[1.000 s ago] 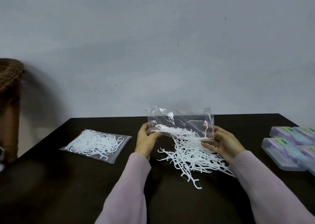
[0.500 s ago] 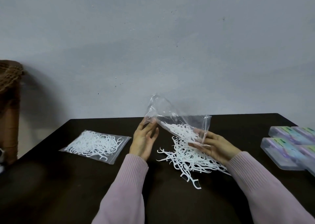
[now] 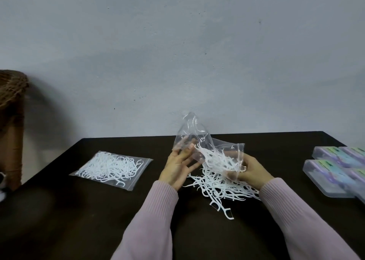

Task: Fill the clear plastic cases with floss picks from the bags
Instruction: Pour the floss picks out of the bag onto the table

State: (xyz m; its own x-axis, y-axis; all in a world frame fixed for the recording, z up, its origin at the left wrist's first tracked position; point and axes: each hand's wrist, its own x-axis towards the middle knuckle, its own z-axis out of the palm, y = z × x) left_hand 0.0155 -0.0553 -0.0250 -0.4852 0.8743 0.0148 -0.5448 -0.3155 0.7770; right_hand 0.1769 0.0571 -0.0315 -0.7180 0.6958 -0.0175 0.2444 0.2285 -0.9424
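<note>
I hold a clear plastic bag point(image 3: 199, 139) tilted over the dark table point(image 3: 79, 220), its left corner raised. My left hand point(image 3: 177, 168) pinches the bag's raised side, fingertips showing through the plastic. My right hand point(image 3: 250, 172) grips the lower open edge. White floss picks point(image 3: 219, 161) slide out of the bag onto a loose pile of picks point(image 3: 223, 188) between my hands. A second, full bag of picks point(image 3: 112, 167) lies flat to the left. Clear plastic cases point(image 3: 335, 170) with coloured labels sit at the right edge.
A woven brown basket on a stand point(image 3: 11, 111) is at the far left beyond the table. A grey wall point(image 3: 177, 62) rises just behind the table's far edge. Pink sleeves cover both forearms.
The bag went from level to tilted, its left corner lifted higher by my left hand. My right hand stayed low, and more picks have slid toward the pile.
</note>
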